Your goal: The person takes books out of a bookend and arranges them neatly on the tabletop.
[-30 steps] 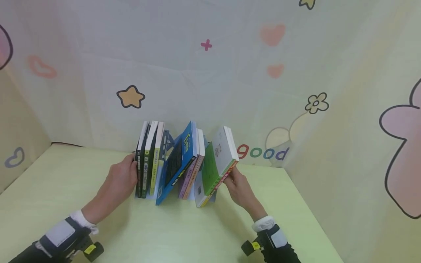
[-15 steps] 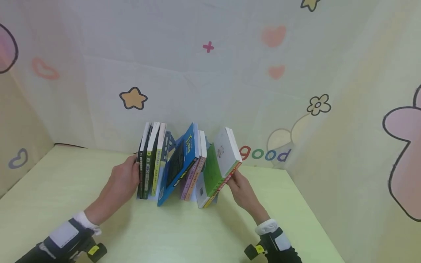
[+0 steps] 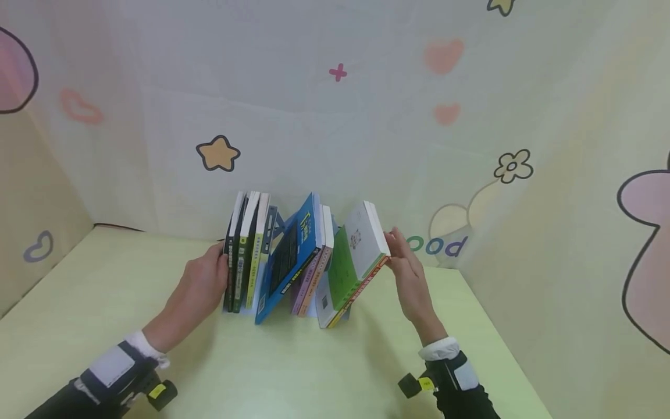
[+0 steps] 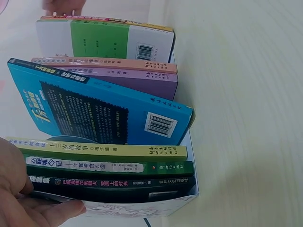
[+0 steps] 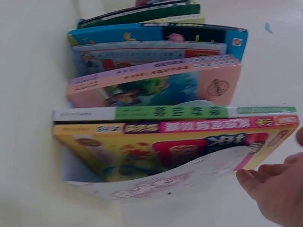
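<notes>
Several books stand in a low white book rack with drawings on its end walls [image 5: 142,187]. At its left end my left hand [image 3: 201,279] grips the rack's end wall beside a black book [image 4: 113,184]. Dark green [image 4: 109,166] and yellow-spined [image 4: 104,149] books stand close by. A blue book [image 3: 293,250] leans right against pink [image 5: 213,85] and purple ones. At the right, a green-and-white book [image 3: 342,265] and a yellow book with a red-and-yellow spine [image 5: 213,125] tilt right. My right hand [image 3: 410,279] has its fingertips at their upper right corner.
The rack stands on a pale yellow-green table [image 3: 262,372] near the back. Behind it hangs a whitish cloth backdrop [image 3: 288,134] with printed stars, hearts and letters; similar cloth closes both sides. Wrist cameras [image 3: 162,394] are strapped to both forearms.
My right hand has moved up from under the tilted right-hand books to their upper right corner. My left hand keeps its grip; the whole view has shifted slightly.
</notes>
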### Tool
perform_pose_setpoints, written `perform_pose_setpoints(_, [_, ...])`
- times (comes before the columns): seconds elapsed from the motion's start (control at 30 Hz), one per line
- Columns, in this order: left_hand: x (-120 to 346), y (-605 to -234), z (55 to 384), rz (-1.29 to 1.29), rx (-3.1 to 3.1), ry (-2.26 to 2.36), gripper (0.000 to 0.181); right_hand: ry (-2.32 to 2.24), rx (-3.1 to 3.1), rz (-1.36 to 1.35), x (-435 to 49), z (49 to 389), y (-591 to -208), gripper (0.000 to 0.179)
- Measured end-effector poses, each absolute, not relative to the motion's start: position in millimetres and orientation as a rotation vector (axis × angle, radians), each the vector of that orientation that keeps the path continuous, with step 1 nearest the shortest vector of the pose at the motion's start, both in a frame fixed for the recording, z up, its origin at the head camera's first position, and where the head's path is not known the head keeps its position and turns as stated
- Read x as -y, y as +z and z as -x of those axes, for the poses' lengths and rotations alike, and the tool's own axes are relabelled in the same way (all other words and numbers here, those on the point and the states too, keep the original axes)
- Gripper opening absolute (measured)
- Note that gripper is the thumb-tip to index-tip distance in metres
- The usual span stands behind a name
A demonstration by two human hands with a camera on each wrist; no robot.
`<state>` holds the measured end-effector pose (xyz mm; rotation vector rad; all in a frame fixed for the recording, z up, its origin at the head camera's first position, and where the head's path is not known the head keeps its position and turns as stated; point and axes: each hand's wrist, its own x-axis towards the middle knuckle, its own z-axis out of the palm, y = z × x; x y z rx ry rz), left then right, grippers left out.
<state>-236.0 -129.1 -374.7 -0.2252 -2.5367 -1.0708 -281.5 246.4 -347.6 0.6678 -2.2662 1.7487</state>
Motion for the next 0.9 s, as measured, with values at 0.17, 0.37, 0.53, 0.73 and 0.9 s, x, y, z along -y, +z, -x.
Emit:
perform_pose_setpoints(0.17, [128.5, -372.1, 238.7, 0.221, 2.546, -1.056, 0.041, 1.792, 2.256, -0.657, -244.2, 283.1, -331.0, 0.063])
perform_pose_setpoints(0.37, [128.1, -371.8, 239.1, 0.197, 2.560, -1.057, 0.041, 1.848, 2.305, -0.687, -238.2, 284.7, -327.3, 0.059])
perform_pose_setpoints(0.53, [128.6, -373.8, 237.5, 0.193, 2.552, -1.063, 0.041, 1.906, 2.311, -0.661, -235.1, 286.0, -331.6, 0.054])
perform_pose_setpoints(0.73, [128.7, -375.5, 236.1, 0.191, 2.551, -1.075, 0.041, 2.053, 2.265, -0.657, -232.6, 287.0, -336.2, 0.057])
perform_pose_setpoints(0.9, [128.2, -375.0, 236.1, 0.187, 2.550, -1.076, 0.040, 2.130, 2.246, -0.626, -232.9, 286.0, -336.1, 0.055])
